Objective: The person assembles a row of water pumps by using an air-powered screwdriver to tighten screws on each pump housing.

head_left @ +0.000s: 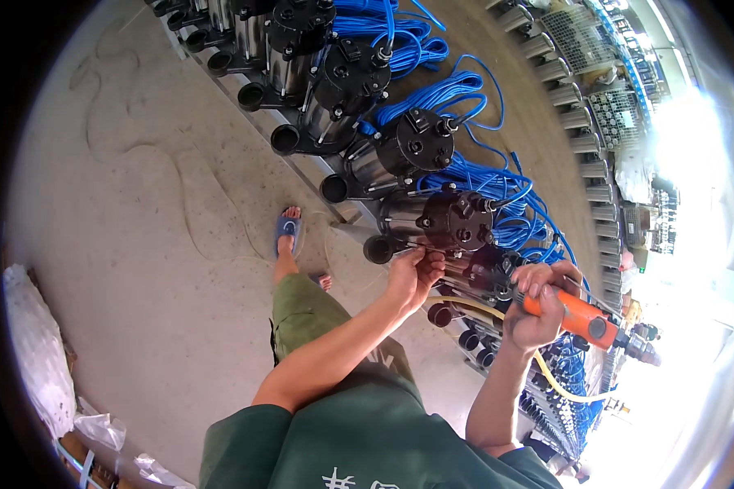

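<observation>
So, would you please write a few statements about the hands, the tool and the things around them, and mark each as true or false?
1. The right hand holds an orange power tool. True.
2. The left hand grips the orange power tool as well. False: it is apart from the tool, down beside a dark cylindrical unit.
3. Coiled blue cables lie alongside the row of dark units. True.
4. The hose near the right forearm is green. False: it is yellow.
5. A blue sandal shows on one of the person's feet. True.
</observation>
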Tool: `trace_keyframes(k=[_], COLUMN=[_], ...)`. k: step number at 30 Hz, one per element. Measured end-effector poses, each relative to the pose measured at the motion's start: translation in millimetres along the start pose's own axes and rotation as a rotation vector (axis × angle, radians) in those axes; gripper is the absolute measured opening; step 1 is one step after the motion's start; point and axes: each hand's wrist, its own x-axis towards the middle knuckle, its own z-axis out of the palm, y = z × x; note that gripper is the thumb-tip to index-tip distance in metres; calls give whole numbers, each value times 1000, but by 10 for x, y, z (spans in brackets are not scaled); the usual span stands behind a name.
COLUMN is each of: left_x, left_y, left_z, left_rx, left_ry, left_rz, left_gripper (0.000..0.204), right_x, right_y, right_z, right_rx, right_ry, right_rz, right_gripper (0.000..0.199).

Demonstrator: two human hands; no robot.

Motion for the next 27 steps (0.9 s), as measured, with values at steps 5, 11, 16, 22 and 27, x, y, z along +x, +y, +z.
trace_keyframes(k=[5, 11, 16, 22, 27], left_x=[23, -1, -8, 21, -37], left_y=[-9, 7, 39, 14, 53], left_z=[-14, 32, 56, 36, 109], left_rx=[17, 42, 47, 23, 78], left_ry=[13, 25, 40, 59, 89], left_rz=[-19, -15, -19, -21, -7], left_gripper=[26, 25, 24, 23, 23], right_x=[29, 27, 73, 38, 123], right_y=[132, 285, 294, 372, 359], right_z=[112, 137, 154, 134, 173], right_rx=[23, 52, 82, 58, 45], right_ry=[5, 4, -5, -33, -53], right_rz=[35, 122, 148, 135, 155], right_gripper=[35, 25, 23, 23, 35])
